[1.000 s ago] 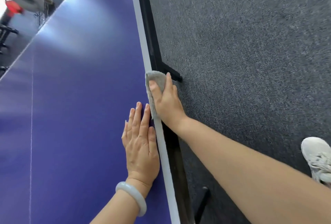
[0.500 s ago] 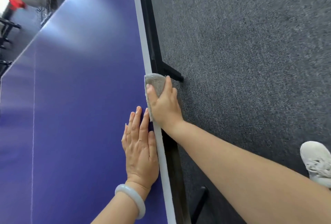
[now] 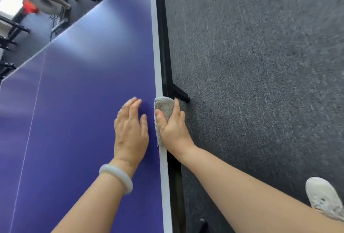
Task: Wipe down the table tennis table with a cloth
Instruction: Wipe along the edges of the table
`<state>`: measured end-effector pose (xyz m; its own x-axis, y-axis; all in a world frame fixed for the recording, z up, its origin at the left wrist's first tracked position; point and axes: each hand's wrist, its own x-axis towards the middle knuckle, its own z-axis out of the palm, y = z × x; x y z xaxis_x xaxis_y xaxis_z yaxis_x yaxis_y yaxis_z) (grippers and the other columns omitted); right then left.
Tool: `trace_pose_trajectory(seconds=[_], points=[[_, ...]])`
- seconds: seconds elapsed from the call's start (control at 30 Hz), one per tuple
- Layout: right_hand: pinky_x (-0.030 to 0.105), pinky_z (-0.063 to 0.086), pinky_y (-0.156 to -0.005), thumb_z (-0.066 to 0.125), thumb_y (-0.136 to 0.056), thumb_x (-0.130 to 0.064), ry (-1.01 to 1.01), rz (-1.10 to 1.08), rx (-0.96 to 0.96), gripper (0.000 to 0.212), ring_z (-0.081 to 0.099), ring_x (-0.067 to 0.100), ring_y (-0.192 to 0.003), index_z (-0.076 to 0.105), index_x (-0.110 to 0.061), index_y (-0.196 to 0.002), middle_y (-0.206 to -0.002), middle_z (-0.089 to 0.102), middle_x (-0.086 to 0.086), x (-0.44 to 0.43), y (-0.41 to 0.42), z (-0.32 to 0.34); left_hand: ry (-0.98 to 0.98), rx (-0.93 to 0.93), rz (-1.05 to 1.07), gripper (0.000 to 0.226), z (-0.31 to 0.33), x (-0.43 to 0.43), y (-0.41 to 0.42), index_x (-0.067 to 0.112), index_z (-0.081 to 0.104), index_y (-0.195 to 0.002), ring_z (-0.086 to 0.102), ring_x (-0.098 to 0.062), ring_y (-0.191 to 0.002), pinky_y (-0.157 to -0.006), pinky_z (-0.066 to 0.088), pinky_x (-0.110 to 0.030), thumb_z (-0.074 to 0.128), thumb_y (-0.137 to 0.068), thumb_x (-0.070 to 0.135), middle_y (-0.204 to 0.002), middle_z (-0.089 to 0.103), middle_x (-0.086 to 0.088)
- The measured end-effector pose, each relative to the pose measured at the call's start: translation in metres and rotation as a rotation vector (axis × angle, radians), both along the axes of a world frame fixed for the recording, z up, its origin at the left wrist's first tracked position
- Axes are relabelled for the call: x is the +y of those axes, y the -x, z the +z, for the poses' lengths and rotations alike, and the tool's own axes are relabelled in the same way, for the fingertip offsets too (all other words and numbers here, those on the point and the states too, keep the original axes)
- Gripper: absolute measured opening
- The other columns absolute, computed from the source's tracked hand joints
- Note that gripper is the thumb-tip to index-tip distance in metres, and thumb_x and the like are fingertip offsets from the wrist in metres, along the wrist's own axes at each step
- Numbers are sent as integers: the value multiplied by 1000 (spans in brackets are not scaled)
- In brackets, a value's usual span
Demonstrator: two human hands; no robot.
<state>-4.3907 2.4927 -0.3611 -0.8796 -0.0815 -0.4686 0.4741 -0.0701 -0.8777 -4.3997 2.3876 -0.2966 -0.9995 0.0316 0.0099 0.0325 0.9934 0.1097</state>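
Observation:
The table tennis table [image 3: 83,102] has a blue top, a white edge line along its right side and a black frame beneath. A grey cloth [image 3: 164,109] lies folded over that right edge. My right hand [image 3: 174,128] grips the cloth, thumb on top and fingers wrapped down over the table's side. My left hand [image 3: 130,132], with a pale bangle on its wrist, rests flat on the blue top just left of the cloth, fingers straight.
Dark grey carpet [image 3: 260,84] covers the floor to the right. A white shoe [image 3: 324,197] shows at the lower right. A black table leg brace [image 3: 179,94] sticks out just beyond the cloth. Furniture and a red object [image 3: 29,7] stand past the table's far left.
The view has swung, showing more of the table's far end. My right hand and the cloth stay on the edge by the leg brace; my left hand has moved up beside the cloth.

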Motion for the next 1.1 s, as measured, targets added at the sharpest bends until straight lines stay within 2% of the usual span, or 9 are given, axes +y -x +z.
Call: trace_pose_trajectory(seconds=[0.1, 0.17, 0.33, 0.47, 0.57, 0.67, 0.83, 0.97, 1.1], points=[[43, 34, -108, 40, -99, -56, -17, 3, 22, 81, 40, 35, -135, -2, -21, -158, -150, 26, 13, -1, -1, -2, -38, -14, 103, 51, -15, 12, 50, 14, 30, -154, 18, -17, -150, -120, 14, -39, 39, -105, 22, -162, 24, -1], [41, 34, -108, 41, -99, -55, -26, 4, 48, 81, 41, 33, -134, -2, -20, -158, -149, 27, 13, -1, -2, -3, -59, -1, 158, 51, -26, 16, 63, 19, 26, -156, 13, -16, -151, -121, 11, -39, 35, -106, 25, -164, 20, 2], [35, 32, -108, 42, -98, -55, -44, 11, 22, 84, 37, 31, -137, -5, -19, -158, -150, 25, 12, -1, 10, 1, -96, 44, 176, 50, -31, 15, 63, 22, 31, -154, 16, -15, -150, -121, 14, -43, 39, -105, 25, -162, 23, 4], [37, 29, -112, 46, -98, -52, -58, -83, -24, 84, 35, 36, -138, 1, -13, -158, -151, 26, 18, 1, 69, 7, -105, 27, 184, 51, -30, 15, 62, 23, 31, -154, 16, -16, -150, -120, 15, -44, 36, -104, 30, -162, 22, 5], [36, 25, -115, 47, -99, -51, 4, -120, -38, 85, 29, 34, -143, 0, -14, -158, -155, 22, 19, 4, 94, 7, -102, 26, 182, 51, -30, 15, 62, 23, 29, -154, 15, -15, -149, -120, 15, -43, 37, -104, 30, -163, 21, 5], [34, 20, -117, 47, -97, -54, 58, -117, -57, 88, 21, 28, -148, -5, -18, -158, -161, 12, 15, 3, 66, 4, -95, 22, 185, 51, -30, 16, 61, 24, 29, -154, 15, -17, -149, -119, 15, -43, 38, -104, 28, -163, 21, 6], [27, 19, -115, 43, -95, -58, 33, -41, -80, 90, 19, 21, -148, -8, -19, -158, -160, 13, 5, -2, 17, 3, -97, 11, 201, 50, -30, 16, 62, 25, 29, -154, 16, -18, -149, -119, 16, -45, 37, -104, 29, -162, 21, 7], [33, 23, -115, 44, -98, -53, -68, -32, -44, 86, 26, 30, -144, 0, -9, -157, -156, 20, 16, 1, 59, 7, -103, 8, 203, 59, -28, 18, 63, 25, 30, -154, 19, -17, -148, -119, 17, -44, 29, -96, 39, -162, 22, 7], [42, 27, -114, 44, -98, -56, -23, -92, -77, 87, 29, 34, -143, 3, -9, -158, -157, 20, 17, 14, 135, 9, -88, 1, 183, 51, -28, 17, 60, 25, 28, -154, 17, -17, -148, -120, 16, -43, 35, -104, 31, -162, 20, 7]])
